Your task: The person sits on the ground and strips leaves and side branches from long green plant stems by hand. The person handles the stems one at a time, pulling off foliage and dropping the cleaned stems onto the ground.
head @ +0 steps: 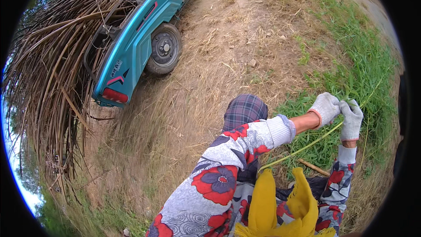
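Observation:
Both my hands, in pale grey work gloves, are close together over the green plants at the right. My left hand [325, 109] is closed, its fingertips at some narrow green leaves [349, 94]. Against it, my right hand [352, 120] has bent fingers on the same leafy piece. A long yellow-green stalk [307, 145] runs slanting from near my lap, past both hands, to the upper right. Where the gloves cover it, the exact hold on the stalk is hidden.
A teal cargo tricycle [141, 36] stands at the upper left, heaped with dry brown stalks [59, 59] that hang over its back. Green plants [365, 62] grow along the right. A yellow scarf [263, 200] hangs before me. A short stick [314, 167] lies beneath the stalk.

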Demonstrator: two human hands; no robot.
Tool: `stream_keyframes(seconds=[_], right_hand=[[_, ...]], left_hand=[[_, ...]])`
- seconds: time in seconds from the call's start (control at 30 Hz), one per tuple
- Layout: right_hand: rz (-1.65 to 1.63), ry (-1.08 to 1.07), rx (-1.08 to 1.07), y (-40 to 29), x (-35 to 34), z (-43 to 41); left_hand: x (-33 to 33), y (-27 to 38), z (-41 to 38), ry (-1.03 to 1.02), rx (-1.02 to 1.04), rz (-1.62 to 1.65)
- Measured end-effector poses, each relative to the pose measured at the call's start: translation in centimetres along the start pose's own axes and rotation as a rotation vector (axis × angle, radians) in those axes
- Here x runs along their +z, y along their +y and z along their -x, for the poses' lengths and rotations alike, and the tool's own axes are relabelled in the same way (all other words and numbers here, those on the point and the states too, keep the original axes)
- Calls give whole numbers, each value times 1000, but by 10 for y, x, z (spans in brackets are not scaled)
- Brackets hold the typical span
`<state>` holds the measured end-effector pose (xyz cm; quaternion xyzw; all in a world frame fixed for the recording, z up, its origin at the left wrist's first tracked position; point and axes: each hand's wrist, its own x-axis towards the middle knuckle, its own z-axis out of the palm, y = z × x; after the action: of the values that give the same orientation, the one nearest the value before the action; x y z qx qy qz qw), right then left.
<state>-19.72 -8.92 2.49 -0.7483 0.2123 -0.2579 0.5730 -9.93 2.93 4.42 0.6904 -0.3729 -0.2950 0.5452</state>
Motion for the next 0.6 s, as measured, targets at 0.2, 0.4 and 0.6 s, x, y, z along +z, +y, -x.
stream_keyframes(seconds=[0.2, 0.4, 0.6], right_hand=[[-137, 16, 79, 9, -3, -4], [-282, 3, 136, 23, 2, -11], [-34, 81, -44, 5, 14, 0]], left_hand=[[2, -1, 3, 21, -216, 291], [0, -13, 2, 50, -203, 530], [1, -21, -8, 149, -264, 644]])
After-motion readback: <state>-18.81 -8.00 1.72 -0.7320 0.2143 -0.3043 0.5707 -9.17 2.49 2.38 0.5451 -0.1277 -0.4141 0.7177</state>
